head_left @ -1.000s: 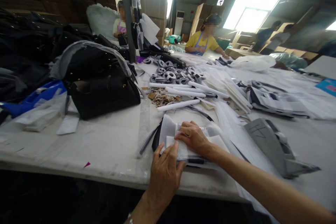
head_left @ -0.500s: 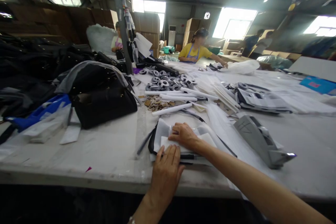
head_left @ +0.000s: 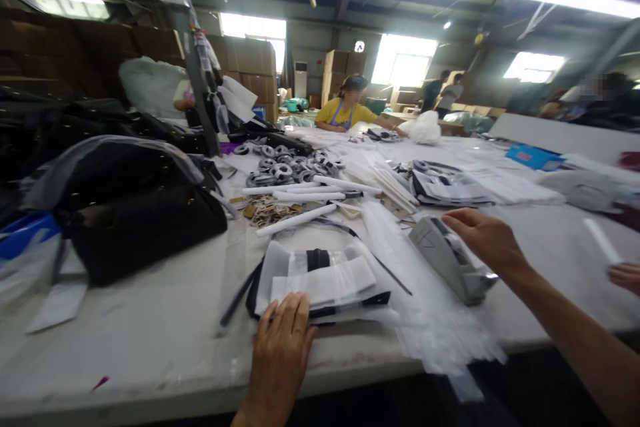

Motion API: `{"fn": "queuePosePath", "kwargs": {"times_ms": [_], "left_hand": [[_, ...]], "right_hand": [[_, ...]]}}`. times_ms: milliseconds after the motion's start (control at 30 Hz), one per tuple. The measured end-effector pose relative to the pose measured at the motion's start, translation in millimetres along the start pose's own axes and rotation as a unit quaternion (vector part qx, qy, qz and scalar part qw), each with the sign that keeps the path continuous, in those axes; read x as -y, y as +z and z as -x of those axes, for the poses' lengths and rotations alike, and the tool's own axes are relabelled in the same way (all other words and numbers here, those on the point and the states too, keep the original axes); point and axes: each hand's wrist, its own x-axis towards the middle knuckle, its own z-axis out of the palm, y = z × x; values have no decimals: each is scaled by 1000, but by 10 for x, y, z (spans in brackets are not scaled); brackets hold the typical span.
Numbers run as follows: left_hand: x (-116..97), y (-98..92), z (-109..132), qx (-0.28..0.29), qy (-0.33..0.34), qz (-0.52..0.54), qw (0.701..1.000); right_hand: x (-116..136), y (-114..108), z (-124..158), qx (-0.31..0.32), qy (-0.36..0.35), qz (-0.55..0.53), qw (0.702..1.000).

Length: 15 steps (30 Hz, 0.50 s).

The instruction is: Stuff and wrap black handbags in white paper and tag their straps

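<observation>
Wrapped black item lies on the worktop near its front edge, before the person; left hand rests at the item's near side, grip unclosed, fingers laid flat over the white covering, presumably to keep loose layers from lifting; right hand at the top of the grey dispenser, fingertips drawn together, though cannot tell whether this grip has hold of anything; dispenser sits right of the item, probably for a short reach; thin white sheets lie between the two.
</observation>
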Motion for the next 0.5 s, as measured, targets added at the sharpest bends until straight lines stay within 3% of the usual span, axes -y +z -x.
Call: {"fn": "queuePosePath", "kwargs": {"times_ms": [100,200,267,333,500], "left_hand": [[89,39,2,-29,52,-24,998],[155,110,7,-39,67,-23,997],[168,136,13,-35,77,-22,996],[166,139,18,-33,84,-25,996],[167,123,8,-36,98,-36,994]], "right_hand": [[-693,-384,69,44,189,21,981],[-1076,-429,208,161,281,-81,943],[-1179,-337,271,209,301,-147,919],[-1197,-219,294,217,304,-182,910],[-1084,-7,238,191,287,-205,916]]}}
